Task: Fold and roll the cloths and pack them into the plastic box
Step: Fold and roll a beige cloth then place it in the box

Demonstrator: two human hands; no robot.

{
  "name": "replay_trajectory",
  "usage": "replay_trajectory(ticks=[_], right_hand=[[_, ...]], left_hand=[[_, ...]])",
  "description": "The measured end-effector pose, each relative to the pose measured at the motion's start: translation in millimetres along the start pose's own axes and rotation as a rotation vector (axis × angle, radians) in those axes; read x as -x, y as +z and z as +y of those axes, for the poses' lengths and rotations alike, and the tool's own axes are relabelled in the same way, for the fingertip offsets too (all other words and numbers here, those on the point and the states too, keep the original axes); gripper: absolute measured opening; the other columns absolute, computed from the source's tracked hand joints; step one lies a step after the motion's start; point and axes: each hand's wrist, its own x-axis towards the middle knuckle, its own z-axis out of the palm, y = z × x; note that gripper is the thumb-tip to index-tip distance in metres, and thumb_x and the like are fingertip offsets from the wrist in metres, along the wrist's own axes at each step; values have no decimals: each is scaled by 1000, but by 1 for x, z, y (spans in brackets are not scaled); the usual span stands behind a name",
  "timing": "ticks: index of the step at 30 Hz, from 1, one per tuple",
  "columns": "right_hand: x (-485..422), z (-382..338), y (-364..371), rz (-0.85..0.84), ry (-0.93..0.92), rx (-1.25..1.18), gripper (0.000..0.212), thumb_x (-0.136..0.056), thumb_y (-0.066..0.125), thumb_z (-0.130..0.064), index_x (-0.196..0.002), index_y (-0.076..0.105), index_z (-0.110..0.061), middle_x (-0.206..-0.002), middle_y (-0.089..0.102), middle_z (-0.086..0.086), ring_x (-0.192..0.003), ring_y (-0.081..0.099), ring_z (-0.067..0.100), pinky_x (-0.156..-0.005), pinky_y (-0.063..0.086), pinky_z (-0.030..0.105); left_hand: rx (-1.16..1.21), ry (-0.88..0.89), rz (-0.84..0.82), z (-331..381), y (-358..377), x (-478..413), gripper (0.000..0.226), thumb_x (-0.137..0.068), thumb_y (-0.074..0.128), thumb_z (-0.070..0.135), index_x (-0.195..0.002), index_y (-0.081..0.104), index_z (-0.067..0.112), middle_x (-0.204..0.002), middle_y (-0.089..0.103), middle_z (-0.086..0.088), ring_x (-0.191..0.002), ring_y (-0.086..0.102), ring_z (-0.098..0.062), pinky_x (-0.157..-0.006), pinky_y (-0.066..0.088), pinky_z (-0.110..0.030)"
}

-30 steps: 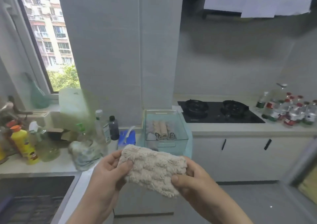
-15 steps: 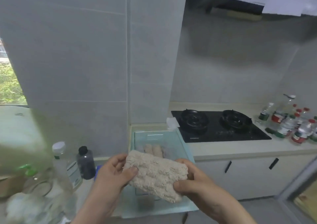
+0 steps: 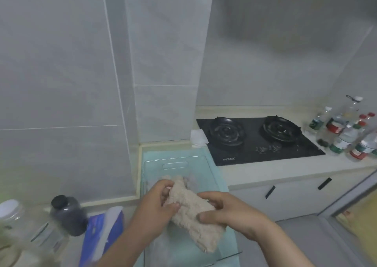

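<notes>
Both hands, left hand (image 3: pixel 161 201) & right hand (image 3: pixel 226 211), grip the beige cloth (image 3: pixel 191 211), mid-roll; next you lower it into the plastic box (image 3: pixel 175 165) just below them.

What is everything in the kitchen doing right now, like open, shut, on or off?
Plastic box: open, no lid on.
Beige cloth: rolled up, held over the box.
Left hand: fingers curled round the cloth's far end.
Right hand: fingers curled round its middle.
Gas stove: no flames, no pots.
Dark bottle: cap on.

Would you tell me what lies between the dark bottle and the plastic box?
In the head view, a blue tissue pack lies between the dark bottle and the plastic box.
</notes>
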Motion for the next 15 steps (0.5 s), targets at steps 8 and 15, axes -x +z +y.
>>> replay_trajectory(ticks=[8, 15], right_hand=[[-61, 44, 10, 110, 200, 352, 21, -76, 63, -30, -90, 48, -28, -89, 57, -12, -76, 57, 3, -54, 40, 15], [-96, 95, 46, 153, 288, 445, 66, -72, 57, -53, -126, 43, -18, -123, 59, -1, -109, 61, 17, -82, 47, 26]], left_hand=[[-256, -235, 114, -23, 43, -12, 29, -86, 62, 12, -111, 58, 26, -112, 60, 7, -103, 57, -11, -84, 41, -14], [569, -851, 106, -51, 96, -10, 21, -98, 46, 22, -102, 60, 7, -94, 64, -13, -91, 62, -26, -82, 51, -39]])
